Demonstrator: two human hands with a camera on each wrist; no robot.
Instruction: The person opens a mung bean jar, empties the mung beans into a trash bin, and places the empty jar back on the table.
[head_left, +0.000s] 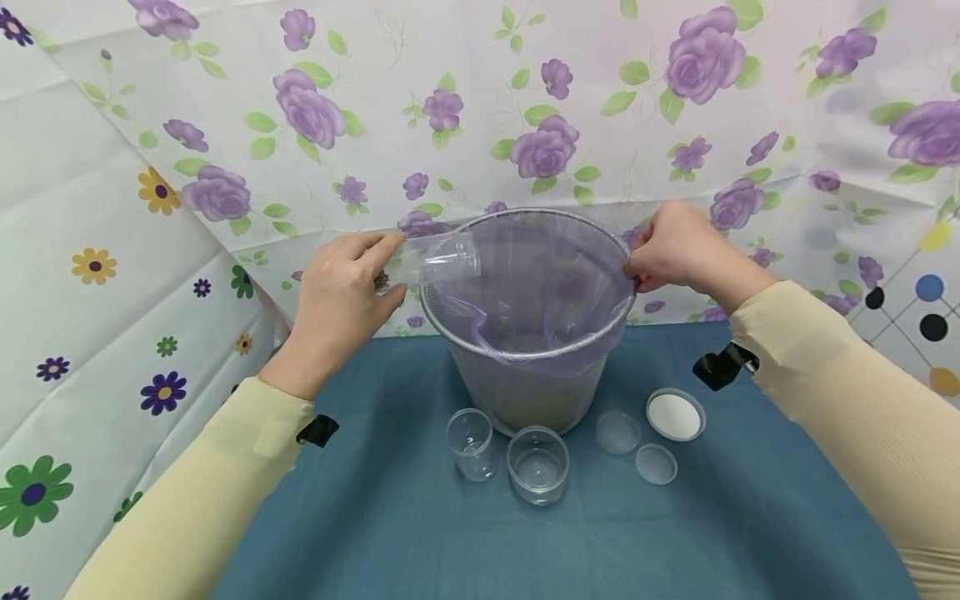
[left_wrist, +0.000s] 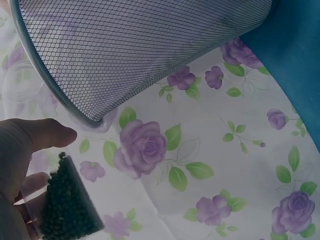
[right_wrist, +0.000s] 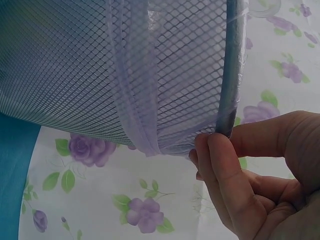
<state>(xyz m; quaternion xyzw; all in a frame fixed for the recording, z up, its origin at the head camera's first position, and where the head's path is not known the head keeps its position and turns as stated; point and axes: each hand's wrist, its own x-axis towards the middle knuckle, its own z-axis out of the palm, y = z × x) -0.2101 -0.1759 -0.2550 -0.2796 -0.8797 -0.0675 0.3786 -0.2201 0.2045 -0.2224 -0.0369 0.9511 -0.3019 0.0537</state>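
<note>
My left hand (head_left: 345,283) grips a clear plastic cup (head_left: 450,257), tipped on its side with its mouth over the left rim of a mesh waste bin (head_left: 517,392). Small dark green beans (left_wrist: 70,210) lie inside the cup near its base, by the palm. A thin purple bin bag (head_left: 555,360) lines the bin and folds over its rim. On the bin's right side, my right hand (head_left: 678,250) pinches the rim and the bag's edge between thumb and fingers. The bin stands upright; the bottom of its inside is hard to make out.
In front of the bin, a tall clear cup (head_left: 474,450) and a wider clear cup (head_left: 538,467) stand on the blue cloth (head_left: 420,542). To their right lie two clear lids (head_left: 618,433) and a round container with white contents (head_left: 675,416). A flowered sheet (head_left: 465,158) hangs behind.
</note>
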